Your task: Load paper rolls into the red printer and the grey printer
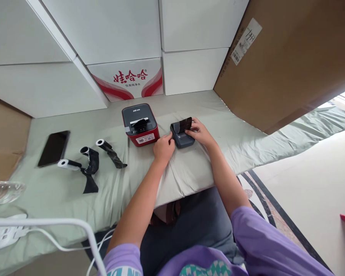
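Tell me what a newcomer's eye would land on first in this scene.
First, the two hands at mid-table on a small dark grey printer: the left hand touches its left edge, the right hand rests on its open lid. Just left of it stands a red and grey printer, in front of a white carton with red lettering. Farther left lie three black ribbon rolls and a phone on the green cloth.

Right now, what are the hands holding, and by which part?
Both are on the small dark grey label printer: left hand against its left side, right hand on its right side by the open black lid. It sits on the table, not lifted.
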A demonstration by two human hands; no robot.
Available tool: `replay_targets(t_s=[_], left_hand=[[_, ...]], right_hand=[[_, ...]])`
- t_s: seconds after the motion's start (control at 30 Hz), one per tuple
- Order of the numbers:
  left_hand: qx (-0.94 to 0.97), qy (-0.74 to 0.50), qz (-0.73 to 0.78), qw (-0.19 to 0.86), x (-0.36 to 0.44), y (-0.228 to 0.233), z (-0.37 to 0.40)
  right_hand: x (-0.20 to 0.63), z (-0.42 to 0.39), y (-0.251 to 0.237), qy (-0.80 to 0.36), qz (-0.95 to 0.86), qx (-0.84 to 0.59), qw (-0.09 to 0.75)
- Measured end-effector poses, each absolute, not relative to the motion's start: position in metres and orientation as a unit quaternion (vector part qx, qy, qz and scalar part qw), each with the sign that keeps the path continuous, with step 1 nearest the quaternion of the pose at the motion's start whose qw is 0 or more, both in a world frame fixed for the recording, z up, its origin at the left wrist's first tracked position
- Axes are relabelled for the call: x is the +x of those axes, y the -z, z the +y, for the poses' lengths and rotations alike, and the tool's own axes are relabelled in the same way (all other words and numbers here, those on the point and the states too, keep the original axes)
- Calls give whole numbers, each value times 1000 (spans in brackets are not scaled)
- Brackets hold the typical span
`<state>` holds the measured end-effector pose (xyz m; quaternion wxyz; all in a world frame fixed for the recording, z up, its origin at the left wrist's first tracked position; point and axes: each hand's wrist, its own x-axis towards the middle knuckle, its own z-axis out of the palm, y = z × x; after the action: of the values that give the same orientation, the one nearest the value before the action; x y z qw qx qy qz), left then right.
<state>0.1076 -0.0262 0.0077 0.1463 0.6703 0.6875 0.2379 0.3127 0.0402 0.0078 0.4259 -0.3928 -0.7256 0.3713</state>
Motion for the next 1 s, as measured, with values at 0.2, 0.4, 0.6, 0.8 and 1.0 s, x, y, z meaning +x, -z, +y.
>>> replay_targets(t_s=[0.2,0.4,0.6,0.8,1.0], left_hand=[[665,-250,689,144,107,-7,-26],[659,-266,690,135,108,-8,-27],[655,-266,694,135,108,-9,-27],[666,-253,688,140,110,-9,-28],[684,-207,683,152,111,-11,-30]], right_hand=[[313,40,-8,-366,-727,-399,422],[313,40,-8,-371,-727,-398,418],[312,39,-9,-373,-724,-399,422],[312,39,-10,-372,-716,-422,414],[310,40,-1,-429,-708,-427,362]])
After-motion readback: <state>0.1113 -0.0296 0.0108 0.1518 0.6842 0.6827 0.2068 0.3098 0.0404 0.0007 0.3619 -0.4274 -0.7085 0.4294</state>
